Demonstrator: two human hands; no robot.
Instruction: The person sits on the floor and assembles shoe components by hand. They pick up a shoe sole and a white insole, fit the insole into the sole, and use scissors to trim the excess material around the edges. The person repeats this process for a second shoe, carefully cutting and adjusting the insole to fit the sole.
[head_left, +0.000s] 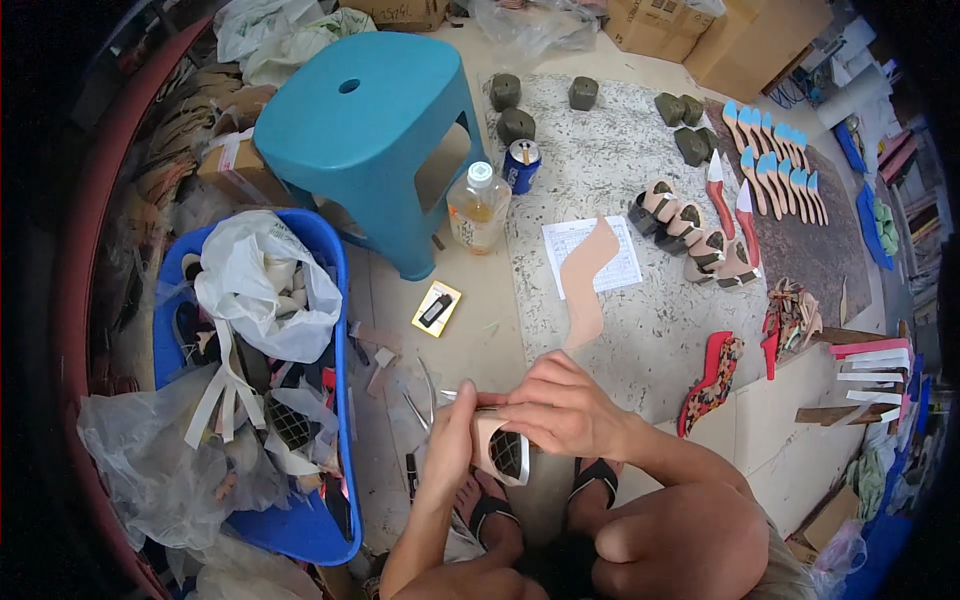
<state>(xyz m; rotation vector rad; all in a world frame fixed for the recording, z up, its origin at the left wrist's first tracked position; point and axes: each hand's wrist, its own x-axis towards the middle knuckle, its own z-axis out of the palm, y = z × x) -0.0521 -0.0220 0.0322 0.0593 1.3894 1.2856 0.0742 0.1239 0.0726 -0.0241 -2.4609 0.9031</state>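
The shoe upper piece (497, 448), tan with a black mesh panel, sits low in view above the person's sandalled feet. Left hand (452, 440) clasps its left edge; right hand (562, 405) pinches its top, hiding that part. Left of it stands a blue basket (338, 300); bare floor lies between.

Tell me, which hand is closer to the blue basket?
Left. The left hand grips the shoe piece just beside the blue basket. The right hand is on the piece's far side, farther from the basket.
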